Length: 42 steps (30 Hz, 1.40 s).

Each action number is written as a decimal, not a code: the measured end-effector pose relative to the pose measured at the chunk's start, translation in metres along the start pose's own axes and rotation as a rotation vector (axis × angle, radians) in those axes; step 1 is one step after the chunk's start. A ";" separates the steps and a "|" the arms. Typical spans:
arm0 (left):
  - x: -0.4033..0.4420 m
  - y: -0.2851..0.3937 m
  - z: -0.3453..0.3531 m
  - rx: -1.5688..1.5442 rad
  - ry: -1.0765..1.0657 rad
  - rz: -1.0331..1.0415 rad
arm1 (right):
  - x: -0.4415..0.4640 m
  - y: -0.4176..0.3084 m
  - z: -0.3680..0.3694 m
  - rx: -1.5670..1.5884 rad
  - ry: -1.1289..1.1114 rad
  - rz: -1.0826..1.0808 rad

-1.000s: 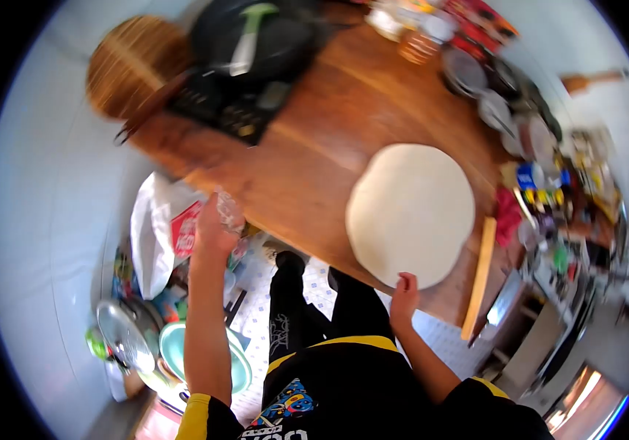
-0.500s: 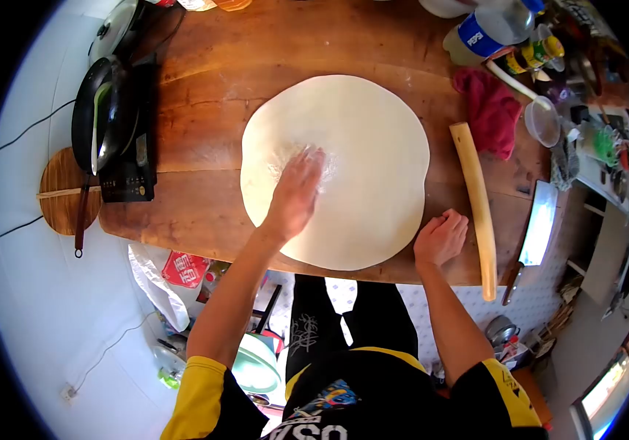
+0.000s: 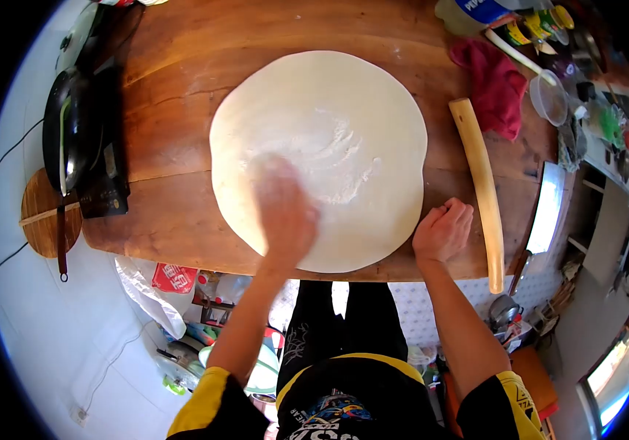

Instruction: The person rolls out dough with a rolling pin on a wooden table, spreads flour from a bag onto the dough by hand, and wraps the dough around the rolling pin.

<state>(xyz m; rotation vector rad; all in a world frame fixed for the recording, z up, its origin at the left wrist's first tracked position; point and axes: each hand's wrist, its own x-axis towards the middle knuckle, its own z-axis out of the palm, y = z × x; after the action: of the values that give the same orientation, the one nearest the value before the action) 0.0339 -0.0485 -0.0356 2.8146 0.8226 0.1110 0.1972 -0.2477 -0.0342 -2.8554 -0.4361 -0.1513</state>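
Note:
A large round sheet of dough [image 3: 351, 95] lies flat on the wooden table [image 3: 175, 139], with white flour [image 3: 344, 161] smeared across its middle. Over the left part of the dough is my left hand [image 3: 285, 209], its fingers smeared by motion. My right hand [image 3: 444, 229] rests on the table just right of the dough, its fingers curled in with nothing seen in them. A wooden rolling pin [image 3: 482, 191] lies to the right of that hand.
A black pan [image 3: 83, 132] is on a cooker [image 3: 103, 187] at the left. On the right are a red cloth [image 3: 492, 88], a cleaver [image 3: 547, 209], a plastic cup [image 3: 548, 99] and a Pepsi bottle [image 3: 465, 16]. A white bag [image 3: 146, 293] hangs below the left edge.
Flour from the bag side is now spread in streaks over the dough's middle. My left hand has swept over the dough's left part. My right hand stays curled beside it.

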 end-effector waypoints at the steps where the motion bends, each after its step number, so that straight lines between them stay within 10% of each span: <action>1: 0.007 -0.014 -0.005 0.008 0.043 -0.059 | 0.000 0.002 0.001 0.008 0.010 -0.022; 13: 0.045 0.073 0.005 -0.142 -0.092 0.156 | 0.000 0.005 0.001 0.019 0.048 -0.059; 18: -0.003 -0.011 -0.007 -0.092 0.111 0.000 | -0.002 0.009 0.003 0.052 0.034 -0.065; 29: 0.076 0.097 0.010 -0.412 0.166 -0.150 | 0.001 0.003 -0.002 0.067 -0.007 -0.035; 37: 0.001 0.031 0.007 -0.062 0.178 -0.578 | 0.111 -0.069 0.010 0.385 -0.205 -0.823; 42: 0.013 0.025 0.008 -0.341 0.238 -0.274 | 0.072 -0.108 0.040 0.329 -0.375 -0.923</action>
<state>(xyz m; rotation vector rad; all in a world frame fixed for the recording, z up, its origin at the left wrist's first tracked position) 0.0593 -0.0635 -0.0373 2.3759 1.1130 0.4990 0.2351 -0.1171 -0.0382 -2.1440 -1.6432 0.2749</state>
